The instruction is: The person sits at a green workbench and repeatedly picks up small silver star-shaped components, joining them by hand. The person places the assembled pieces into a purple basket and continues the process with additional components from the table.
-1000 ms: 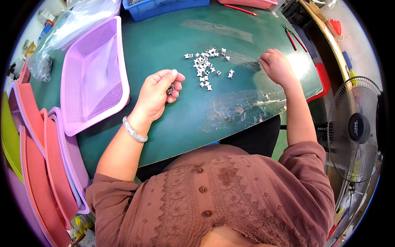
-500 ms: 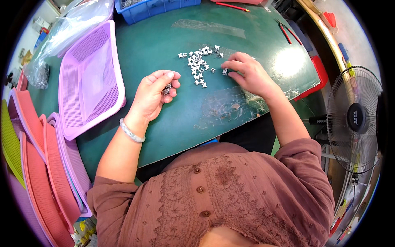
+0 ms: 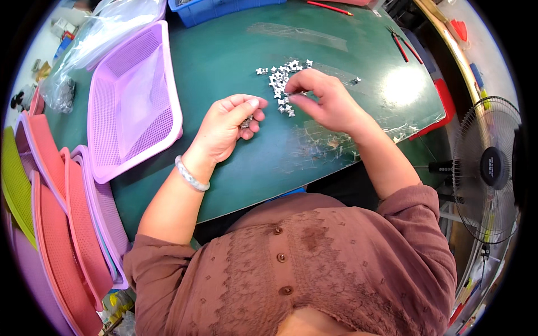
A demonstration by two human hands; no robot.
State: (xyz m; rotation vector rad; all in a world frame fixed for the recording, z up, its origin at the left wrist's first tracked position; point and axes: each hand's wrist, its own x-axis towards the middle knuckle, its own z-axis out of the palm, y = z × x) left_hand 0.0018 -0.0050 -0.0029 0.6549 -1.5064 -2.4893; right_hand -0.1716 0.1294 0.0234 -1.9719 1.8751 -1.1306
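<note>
Small silvery parts (image 3: 283, 84) lay in a loose heap on the green surface (image 3: 224, 61), stretching away from the body, with the right hand (image 3: 328, 101) directly over their near end, fingertips pinched together among them. Just to the left, the left hand (image 3: 227, 127) was curled shut around a few gathered pieces. Farther off stood a lilac mesh basket (image 3: 134, 101), a blue bin (image 3: 218, 8) and a fan (image 3: 487, 168).

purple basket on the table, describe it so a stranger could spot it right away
On the green table, look left of the left hand. The purple basket lies there, a shallow rectangular mesh tray. Unlike the pink and purple baskets stacked off the table's left edge, it lies alone on the tabletop.
</note>
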